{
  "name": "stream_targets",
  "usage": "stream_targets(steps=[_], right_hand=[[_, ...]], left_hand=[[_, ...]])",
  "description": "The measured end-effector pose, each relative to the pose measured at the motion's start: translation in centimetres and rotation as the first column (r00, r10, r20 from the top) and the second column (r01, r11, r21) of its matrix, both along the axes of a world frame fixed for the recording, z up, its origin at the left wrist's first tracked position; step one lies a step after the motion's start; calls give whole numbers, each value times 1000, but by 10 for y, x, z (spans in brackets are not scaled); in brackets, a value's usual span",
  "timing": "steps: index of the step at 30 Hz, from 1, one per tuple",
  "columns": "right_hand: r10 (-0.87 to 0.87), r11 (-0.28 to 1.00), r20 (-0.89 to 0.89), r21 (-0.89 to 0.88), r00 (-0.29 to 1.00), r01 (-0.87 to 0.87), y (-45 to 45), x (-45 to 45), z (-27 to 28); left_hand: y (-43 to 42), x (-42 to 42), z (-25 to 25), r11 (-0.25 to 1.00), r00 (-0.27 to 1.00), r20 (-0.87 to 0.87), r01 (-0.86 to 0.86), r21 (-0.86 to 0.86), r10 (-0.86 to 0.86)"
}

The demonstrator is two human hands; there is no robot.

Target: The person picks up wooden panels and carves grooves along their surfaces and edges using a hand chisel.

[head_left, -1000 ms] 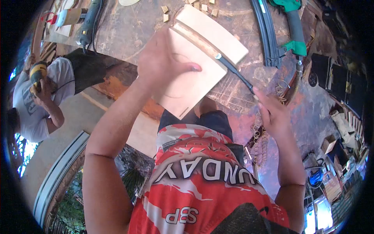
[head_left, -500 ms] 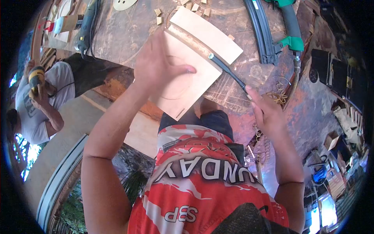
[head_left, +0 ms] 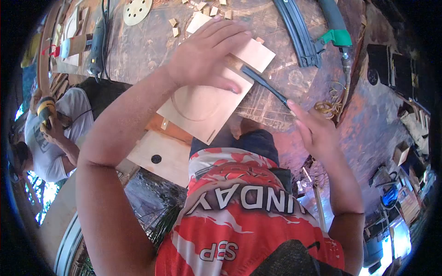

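My left hand (head_left: pixel 209 53) lies flat with fingers stretched and thumb spread, over a pale wooden board (head_left: pixel 202 122) and a second, narrower pale board (head_left: pixel 260 55). A curved line is drawn on the larger board, whose near corner reaches toward my body. In my right hand (head_left: pixel 316 134) is the end of a slim black-handled tool (head_left: pixel 264 83). It slants up and left between the two boards. Its far part, a brown strip, passes under my left hand and is mostly hidden.
Small wood blocks (head_left: pixel 175 31) and a perforated sanding disc (head_left: pixel 137 11) lie on the workbench (head_left: pixel 142 53). A green-and-black nail gun (head_left: pixel 340 37) lies right, a corded power tool (head_left: pixel 96 57) left. Below left is a board with a dark round spot (head_left: pixel 152 149). A co-worker (head_left: pixel 69 115) holds a yellow power tool (head_left: pixel 47 110).
My left hand has moved up and right, now covering the brown strip and part of the narrow board. My right hand still grips the handle. The view has shifted slightly.
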State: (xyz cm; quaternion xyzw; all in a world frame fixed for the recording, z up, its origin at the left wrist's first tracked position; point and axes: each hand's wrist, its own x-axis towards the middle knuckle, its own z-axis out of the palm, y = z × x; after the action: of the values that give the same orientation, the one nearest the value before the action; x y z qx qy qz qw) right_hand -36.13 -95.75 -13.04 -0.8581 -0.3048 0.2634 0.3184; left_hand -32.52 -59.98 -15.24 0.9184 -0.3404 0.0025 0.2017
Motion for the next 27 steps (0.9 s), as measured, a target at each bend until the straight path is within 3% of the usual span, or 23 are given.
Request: stream_targets(steps=[4,7,9,13,27], right_hand=[[-14,994,24,106,1000,11,-5,-4,-16],[-17,996,63,88,998,12,3,1,-18],[-1,1000,52,-26,999,3,2,-2,-17],[0,1000,-33,2,999,0,-2,-1,-14],[19,998,59,64,998,-23,2,7,-17]], left_hand=[[-3,2,3,1000,1000,0,5,3,-5],[-3,2,3,1000,1000,-4,0,9,0],[-4,2,2,1000,1000,-21,0,15,1],[-4,5,3,1000,1000,17,-26,-2,26],[-7,3,2,999,999,29,-41,22,40]])
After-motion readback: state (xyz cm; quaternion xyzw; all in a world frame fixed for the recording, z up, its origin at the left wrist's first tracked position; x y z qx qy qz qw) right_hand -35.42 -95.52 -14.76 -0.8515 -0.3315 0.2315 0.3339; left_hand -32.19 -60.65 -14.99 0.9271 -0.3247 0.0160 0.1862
